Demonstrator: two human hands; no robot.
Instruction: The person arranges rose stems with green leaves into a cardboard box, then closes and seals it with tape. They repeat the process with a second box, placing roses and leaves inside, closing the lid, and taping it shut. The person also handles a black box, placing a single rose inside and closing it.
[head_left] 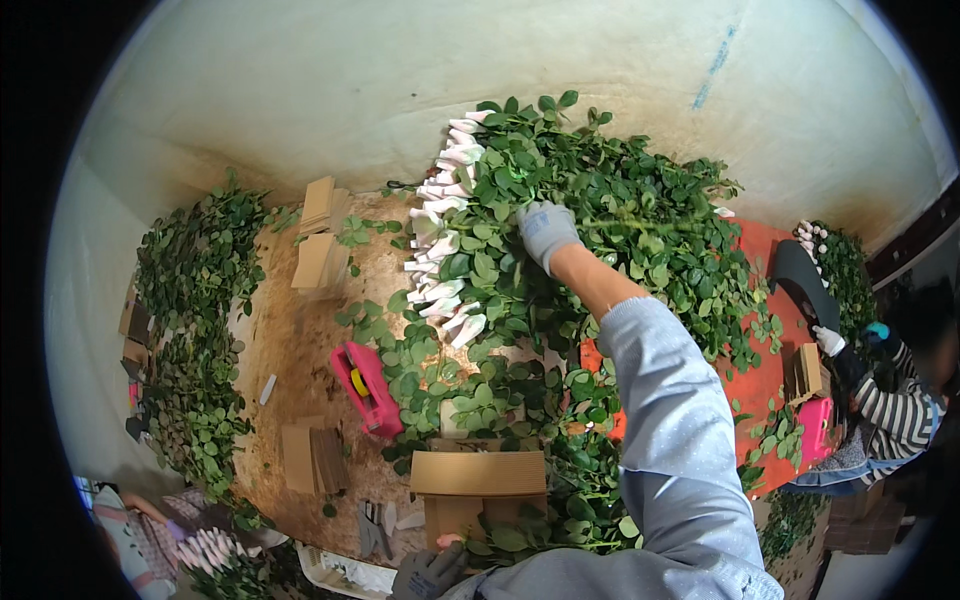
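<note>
My right hand (548,232), in a grey glove, reaches into a large heap of leafy roses (640,200). Its fingers are closed on a rose stem that runs off to the right, slightly blurred; leaves hide the fingertips. Buds in white sleeves (440,250) line the heap's left edge. At the lower edge, my left hand (430,572), in a dark grey glove, is closed at a pink rose bud (448,541), whose leaves spread rightward. Just beyond that bud lies a folded piece of corrugated cardboard (478,474).
A pink tape dispenser (367,390) and grey pliers-like tool (375,530) lie on the worn wooden table (290,350). Cardboard stacks (312,458) stand leftward. More leafy stems (195,360) cover the left side. Co-workers appear at lower left and right, one with a striped sleeve (890,410).
</note>
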